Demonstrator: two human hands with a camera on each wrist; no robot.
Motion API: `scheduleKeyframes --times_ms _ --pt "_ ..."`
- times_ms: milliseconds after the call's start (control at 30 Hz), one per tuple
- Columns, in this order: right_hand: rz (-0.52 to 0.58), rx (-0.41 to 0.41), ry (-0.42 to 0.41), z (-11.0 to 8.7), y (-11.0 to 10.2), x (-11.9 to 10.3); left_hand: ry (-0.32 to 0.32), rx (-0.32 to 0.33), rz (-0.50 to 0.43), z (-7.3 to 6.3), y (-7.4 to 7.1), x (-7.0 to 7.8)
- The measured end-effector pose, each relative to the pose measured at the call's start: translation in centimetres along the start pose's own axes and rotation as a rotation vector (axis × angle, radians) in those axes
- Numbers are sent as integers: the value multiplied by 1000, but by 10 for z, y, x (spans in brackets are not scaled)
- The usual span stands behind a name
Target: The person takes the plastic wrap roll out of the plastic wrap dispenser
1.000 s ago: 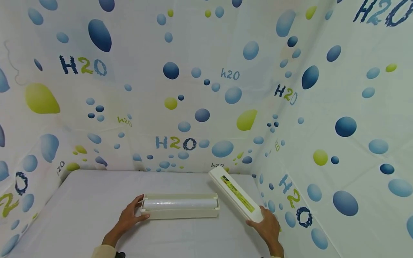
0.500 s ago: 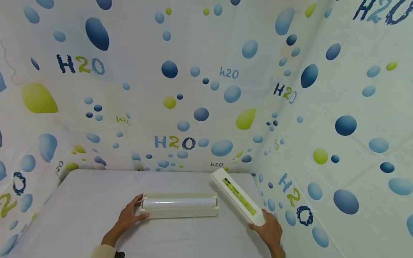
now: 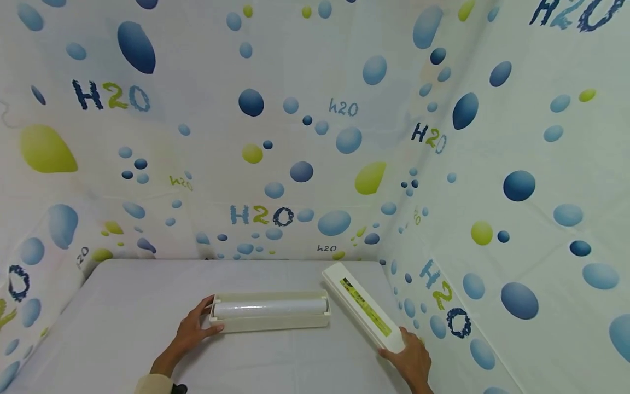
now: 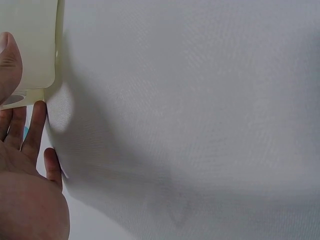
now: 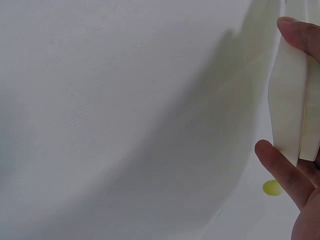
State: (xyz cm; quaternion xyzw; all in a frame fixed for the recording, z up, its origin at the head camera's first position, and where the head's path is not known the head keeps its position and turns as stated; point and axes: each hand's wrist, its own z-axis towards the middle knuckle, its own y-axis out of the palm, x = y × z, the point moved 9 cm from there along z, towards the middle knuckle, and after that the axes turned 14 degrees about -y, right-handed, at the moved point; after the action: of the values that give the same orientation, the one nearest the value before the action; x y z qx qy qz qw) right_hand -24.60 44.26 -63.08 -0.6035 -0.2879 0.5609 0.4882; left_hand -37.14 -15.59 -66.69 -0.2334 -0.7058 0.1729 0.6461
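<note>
A cream cling film dispenser (image 3: 270,324) lies lengthwise on the white-covered table, its top off and a shiny roll of cling film (image 3: 270,308) exposed inside. My left hand (image 3: 191,330) grips its left end, thumb on the near side and fingers at the end. In the left wrist view, the thumb (image 4: 9,67) lies over the dispenser's corner. To the right, my right hand (image 3: 410,358) holds the dispenser's long lid (image 3: 361,306) by its near end, with a green-and-yellow label strip facing up. The lid slants away to the far left, its far end near the dispenser's right end.
White cloth (image 3: 147,290) covers the table. A curtain (image 3: 295,137) printed with blue and green drops and "H2O" hangs behind it, and another patterned side (image 3: 492,219) rises close to the right hand.
The lid has shifted slightly right and nearer to me with my right hand. The left hand and dispenser have stayed put, while the head view has turned a little.
</note>
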Motion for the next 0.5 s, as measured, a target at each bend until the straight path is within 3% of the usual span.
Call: scheduleKeyframes --times_ms 500 --pt "-30 -31 38 -12 13 13 8 9 5 1 2 -3"
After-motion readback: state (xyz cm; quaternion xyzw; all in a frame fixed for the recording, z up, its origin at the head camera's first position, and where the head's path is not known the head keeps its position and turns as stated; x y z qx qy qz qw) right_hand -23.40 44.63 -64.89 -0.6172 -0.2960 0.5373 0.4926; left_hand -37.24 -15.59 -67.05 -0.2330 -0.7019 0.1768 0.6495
